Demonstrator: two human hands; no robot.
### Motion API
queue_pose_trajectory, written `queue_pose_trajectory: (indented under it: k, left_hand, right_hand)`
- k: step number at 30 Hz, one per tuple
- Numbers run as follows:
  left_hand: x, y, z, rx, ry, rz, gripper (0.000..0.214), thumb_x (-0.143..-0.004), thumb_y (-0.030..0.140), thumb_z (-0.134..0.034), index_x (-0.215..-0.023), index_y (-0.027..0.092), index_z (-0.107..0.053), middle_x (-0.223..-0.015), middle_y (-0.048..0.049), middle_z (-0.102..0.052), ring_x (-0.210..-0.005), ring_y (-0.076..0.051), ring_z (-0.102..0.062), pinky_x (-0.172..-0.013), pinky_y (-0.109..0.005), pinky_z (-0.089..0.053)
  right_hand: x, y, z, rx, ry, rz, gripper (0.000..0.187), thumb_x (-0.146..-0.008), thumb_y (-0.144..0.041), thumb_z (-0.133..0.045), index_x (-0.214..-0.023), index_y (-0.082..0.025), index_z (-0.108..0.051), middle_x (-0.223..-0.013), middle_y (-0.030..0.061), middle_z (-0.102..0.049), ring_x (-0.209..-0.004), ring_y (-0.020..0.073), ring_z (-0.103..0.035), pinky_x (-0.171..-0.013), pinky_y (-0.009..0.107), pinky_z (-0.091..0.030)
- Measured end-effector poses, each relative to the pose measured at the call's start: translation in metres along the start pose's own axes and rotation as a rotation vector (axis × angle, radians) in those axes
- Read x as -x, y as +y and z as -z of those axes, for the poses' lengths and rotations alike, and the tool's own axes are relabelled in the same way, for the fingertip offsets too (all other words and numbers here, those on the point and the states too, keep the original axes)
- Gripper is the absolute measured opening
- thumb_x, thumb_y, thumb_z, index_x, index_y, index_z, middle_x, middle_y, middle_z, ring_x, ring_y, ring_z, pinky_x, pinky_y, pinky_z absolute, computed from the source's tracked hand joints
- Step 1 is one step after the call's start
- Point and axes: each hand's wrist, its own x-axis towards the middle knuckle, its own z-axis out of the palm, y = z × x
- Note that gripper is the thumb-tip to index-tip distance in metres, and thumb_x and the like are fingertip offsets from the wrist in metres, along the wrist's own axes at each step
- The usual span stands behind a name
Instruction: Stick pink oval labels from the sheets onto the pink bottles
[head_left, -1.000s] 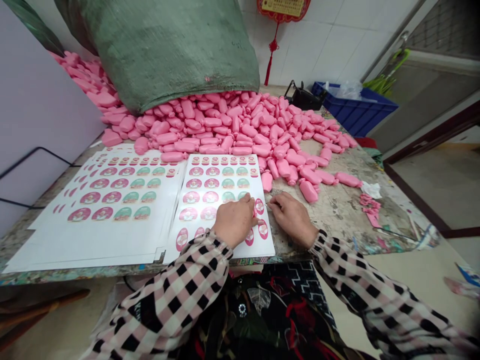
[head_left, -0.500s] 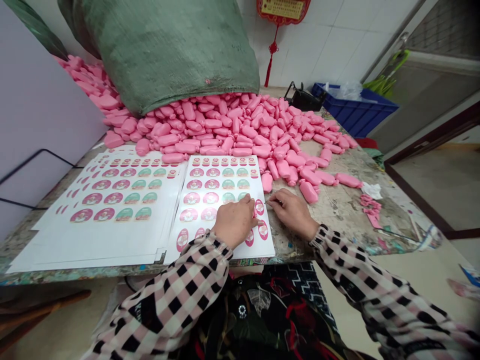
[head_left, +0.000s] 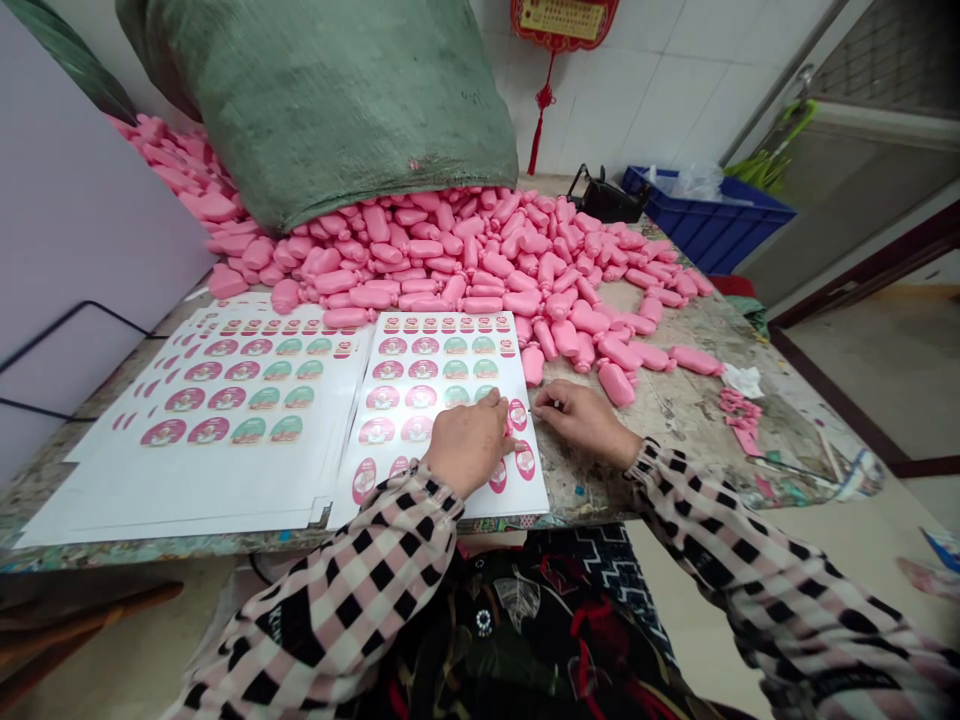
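Note:
My left hand (head_left: 469,440) lies on a white sheet of printed stickers (head_left: 442,495), fingers apart and pressing near its right side. Pink oval stickers (head_left: 525,461) show beside the thumb, and the palm covers part of the print. Just off the sheet's right edge, my right hand (head_left: 581,415) is closed in a pinch. A tiny dark tip shows at its fingertips, too small to name. Behind the hands, a large heap of pink plastic bottles (head_left: 484,290) spreads over the worktable (head_left: 667,420).
To the left lies a fanned stack of sticker sheets (head_left: 195,490). A green woven sack (head_left: 337,100) leans over the bottles. At the back right stand a blue crate (head_left: 720,225) and a black object (head_left: 611,195). Pink scraps (head_left: 741,415) and a white tissue (head_left: 742,380) lie on the right.
My right hand has stayed in its pinch beside the sheet's edge, with only a very slight shift. The left hand, sheet and bottles look unmoved.

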Motion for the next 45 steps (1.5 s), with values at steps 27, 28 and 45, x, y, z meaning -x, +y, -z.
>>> queue_pose_trajectory:
  k: [27, 28, 45]
  left_hand:
    - [-0.001, 0.000, 0.001, -0.012, -0.028, -0.003, 0.051, -0.080, 0.050, -0.051, -0.125, 0.027, -0.045, -0.138, -0.0043, -0.042, -0.092, -0.024, -0.061, -0.072, -0.036, -0.045]
    - [-0.001, -0.001, 0.001, -0.001, -0.038, 0.003, 0.053, -0.080, 0.050, -0.051, -0.127, 0.027, -0.044, -0.139, -0.0049, -0.042, -0.094, -0.025, -0.061, -0.073, -0.036, -0.045]
    - [-0.009, -0.007, 0.004, 0.090, -0.076, 0.003, 0.062, -0.073, 0.056, -0.056, -0.129, 0.029, -0.044, -0.141, -0.0052, -0.038, -0.104, -0.028, -0.056, -0.075, -0.039, -0.045]
  right_hand:
    - [-0.001, -0.010, -0.005, 0.045, 0.054, -0.056, 0.011, -0.083, -0.028, -0.051, -0.081, -0.020, -0.059, -0.083, 0.0014, -0.060, -0.077, 0.0143, -0.052, -0.067, 0.026, -0.036]
    - [0.000, -0.010, -0.004, 0.042, 0.045, -0.047, 0.012, -0.083, -0.029, -0.051, -0.081, -0.020, -0.060, -0.084, 0.0016, -0.060, -0.077, 0.0145, -0.052, -0.067, 0.026, -0.036]
    - [0.006, -0.032, -0.010, 0.080, 0.199, -0.201, 0.016, -0.078, -0.038, -0.058, -0.074, -0.022, -0.060, -0.080, -0.0006, -0.062, -0.071, 0.0137, -0.053, -0.058, 0.025, -0.030]
